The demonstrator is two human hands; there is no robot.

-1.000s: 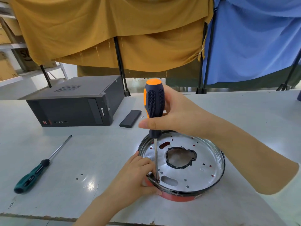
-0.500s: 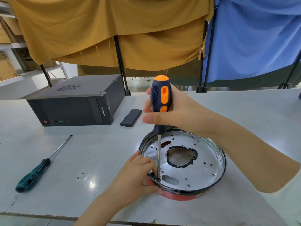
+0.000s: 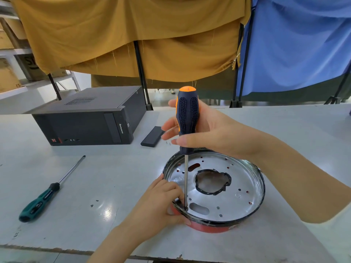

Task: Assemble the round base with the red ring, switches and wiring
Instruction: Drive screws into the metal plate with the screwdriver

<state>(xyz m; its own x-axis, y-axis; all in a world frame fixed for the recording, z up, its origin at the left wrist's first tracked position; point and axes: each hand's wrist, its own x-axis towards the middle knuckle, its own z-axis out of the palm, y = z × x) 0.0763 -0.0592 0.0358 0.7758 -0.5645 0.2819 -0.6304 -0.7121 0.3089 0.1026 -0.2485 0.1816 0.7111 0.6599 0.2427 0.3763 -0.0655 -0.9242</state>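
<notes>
We see the base (image 3: 228, 198), a shiny round metal pan, lying on the table (image 3: 114, 177) near its front edge, right of centre. A red ring (image 3: 207, 227) shows under its near rim. The pan floor has many small holes, two slots and a large ragged central opening edged in black.

Our right hand (image 3: 207, 135) is wrapped around the handle of an orange-and-black screwdriver (image 3: 187, 118), thumb across the front, fingers behind. The tool stands nearly upright; its shaft runs down to the near-left part of the pan floor, tip resting at a dark spot just inside the rim. We cannot tell whether a screw sits there.

Our left hand (image 3: 159, 204) is closed on the near-left rim of the base, fingers curled over the edge beside the shaft, thumb pressed on the red ring.

Further left on the table lies a green screwdriver (image 3: 45, 194), untouched, well apart from the base. A few small dark bits (image 3: 94, 203) lie between it and the left hand. Behind stands a black computer case (image 3: 89, 118), with a flat dark slab (image 3: 152, 136) just beside it.
</notes>
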